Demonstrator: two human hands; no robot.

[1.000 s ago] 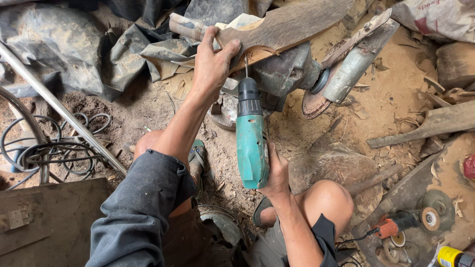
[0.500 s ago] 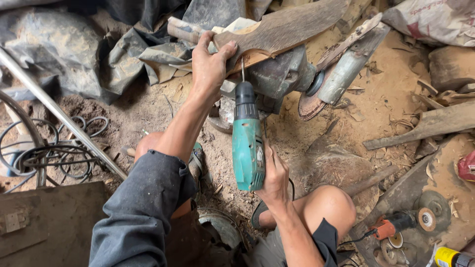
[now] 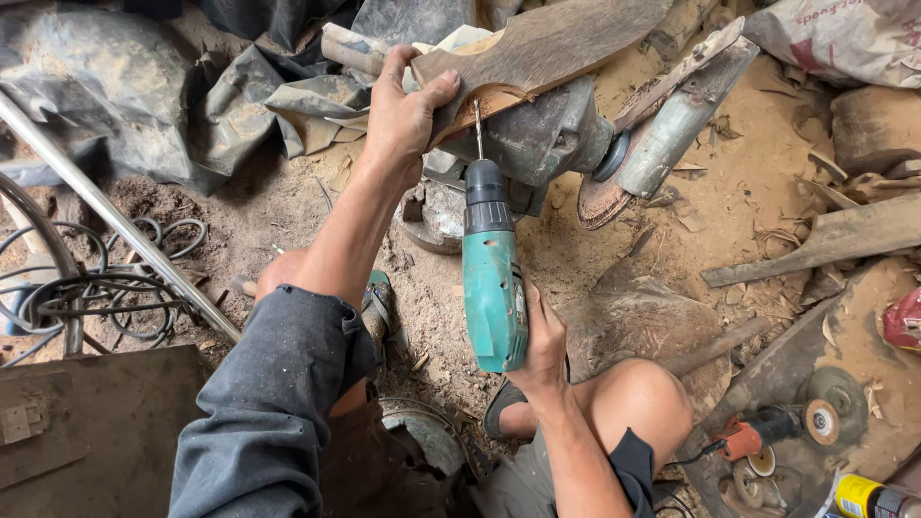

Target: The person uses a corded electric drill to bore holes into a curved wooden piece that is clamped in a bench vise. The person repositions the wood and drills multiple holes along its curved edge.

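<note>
My left hand (image 3: 403, 120) presses rough, matt brown wood (image 3: 537, 48). My right hand (image 3: 542, 345) grips a drill (image 3: 492, 278) of smooth teal plastic with a black chuck and thin bare-metal bit (image 3: 477, 129). Dusty, powdery sawdust (image 3: 739, 192) coats the ground.

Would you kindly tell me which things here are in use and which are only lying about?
In use:
- teal drill, held by the right hand
- curved wooden piece, pinned by the left hand

Lying about:
- orange angle grinder
- coiled cable
- metal pipe
- wooden plank
</note>
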